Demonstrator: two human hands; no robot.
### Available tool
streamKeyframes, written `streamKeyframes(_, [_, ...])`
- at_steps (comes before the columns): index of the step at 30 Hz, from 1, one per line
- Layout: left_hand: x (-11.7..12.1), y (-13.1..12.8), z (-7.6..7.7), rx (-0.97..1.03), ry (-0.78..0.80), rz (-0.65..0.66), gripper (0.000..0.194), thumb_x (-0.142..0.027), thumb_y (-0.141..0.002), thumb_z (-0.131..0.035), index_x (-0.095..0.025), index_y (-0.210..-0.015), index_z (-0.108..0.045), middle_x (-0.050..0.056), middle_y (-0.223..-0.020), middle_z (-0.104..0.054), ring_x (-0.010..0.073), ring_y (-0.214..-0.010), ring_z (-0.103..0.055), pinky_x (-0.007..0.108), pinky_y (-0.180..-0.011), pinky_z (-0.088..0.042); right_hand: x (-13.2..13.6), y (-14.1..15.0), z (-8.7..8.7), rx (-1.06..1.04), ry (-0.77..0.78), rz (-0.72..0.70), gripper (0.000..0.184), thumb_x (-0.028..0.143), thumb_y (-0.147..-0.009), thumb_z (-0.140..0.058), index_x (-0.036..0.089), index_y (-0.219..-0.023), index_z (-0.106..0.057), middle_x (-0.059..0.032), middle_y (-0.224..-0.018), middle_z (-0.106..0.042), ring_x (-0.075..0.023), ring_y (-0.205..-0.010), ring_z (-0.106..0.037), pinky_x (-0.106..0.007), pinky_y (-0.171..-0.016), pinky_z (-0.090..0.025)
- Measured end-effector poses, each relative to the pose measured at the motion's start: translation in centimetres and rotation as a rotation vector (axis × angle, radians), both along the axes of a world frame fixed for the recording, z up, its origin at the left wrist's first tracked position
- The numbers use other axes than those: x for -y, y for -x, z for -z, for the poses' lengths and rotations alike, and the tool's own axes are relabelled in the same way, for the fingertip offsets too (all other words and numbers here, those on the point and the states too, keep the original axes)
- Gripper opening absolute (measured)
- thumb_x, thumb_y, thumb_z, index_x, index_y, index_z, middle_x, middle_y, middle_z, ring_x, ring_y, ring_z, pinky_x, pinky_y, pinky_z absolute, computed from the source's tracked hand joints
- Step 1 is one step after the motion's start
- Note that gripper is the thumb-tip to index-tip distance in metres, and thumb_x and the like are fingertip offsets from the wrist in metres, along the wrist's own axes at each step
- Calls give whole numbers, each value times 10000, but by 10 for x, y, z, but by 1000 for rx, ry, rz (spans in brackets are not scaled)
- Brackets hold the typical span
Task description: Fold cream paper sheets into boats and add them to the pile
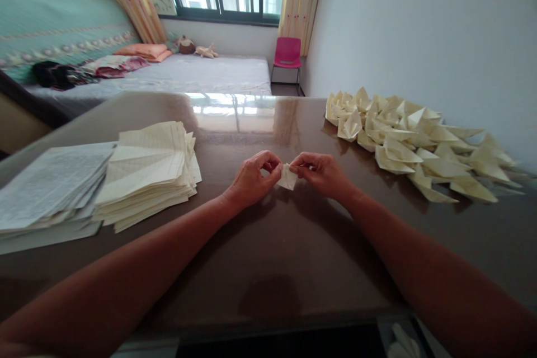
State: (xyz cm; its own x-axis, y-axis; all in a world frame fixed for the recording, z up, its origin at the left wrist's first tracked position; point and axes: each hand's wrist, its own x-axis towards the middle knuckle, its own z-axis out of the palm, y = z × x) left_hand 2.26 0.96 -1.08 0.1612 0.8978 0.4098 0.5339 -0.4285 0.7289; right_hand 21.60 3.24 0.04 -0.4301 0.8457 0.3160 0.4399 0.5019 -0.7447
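Between my two hands, over the middle of the brown table (pixel 268 257), is a small piece of folded cream paper (pixel 287 179). My left hand (pixel 255 178) pinches its left edge between thumb and forefinger. On the opposite side, the thumb and fingertips of my right hand (pixel 321 173) close on its right edge. The paper's lower part hangs as a small pointed shape; its upper part is partly covered by fingers. Many folded paper boats (pixel 394 154) of the same cream colour crowd the table's right side, beyond my right hand.
Left of my hands lies a stack of lined cream sheets (pixel 146 156), overlapping a pile of printed papers (pixel 54 184). A white wall (pixel 419 28) borders the table on the right. Past the far edge are a bed (pixel 218 75) and a pink chair (pixel 287 53).
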Motion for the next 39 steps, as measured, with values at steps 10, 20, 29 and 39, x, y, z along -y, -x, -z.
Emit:
streamKeyframes(10, [-9,6,3,230,86,-46,198,-366,-835,-563,-171,-833,-593,8,-755,-628,130,-703,-590,206,-554,-484,-8,-3,3,-178,93,97,220,397,-798,-639,180,-777,-674,5,-630,-636,-128,-595,-561,-236,-561,-411])
streamKeyframes(20, [-14,7,4,598,156,-69,200,-365,-826,-588,-172,-858,-549,-11,-823,-581,128,-833,-622,236,-672,-566,-15,0,10,-514,261,170,334,491,-753,-678,205,-833,-526,10,-742,-636,-152,-706,-676,-249,-632,-506])
streamKeyframes(29, [-17,10,8,485,240,112,213,-364,-849,-561,-161,-887,-507,32,-914,-623,141,-842,-633,269,-676,-571,-16,-3,11,-397,117,189,303,487,-792,-626,215,-834,-501,7,-723,-639,-143,-659,-633,-280,-653,-522])
streamKeyframes(39, [-12,9,2,263,305,123,596,-353,-629,-791,-138,-1157,-621,73,-1040,-698,202,-918,-652,299,-831,-519,-4,0,7,-168,-18,62,189,398,-860,-568,214,-891,-537,6,-748,-624,-142,-706,-608,-253,-653,-472])
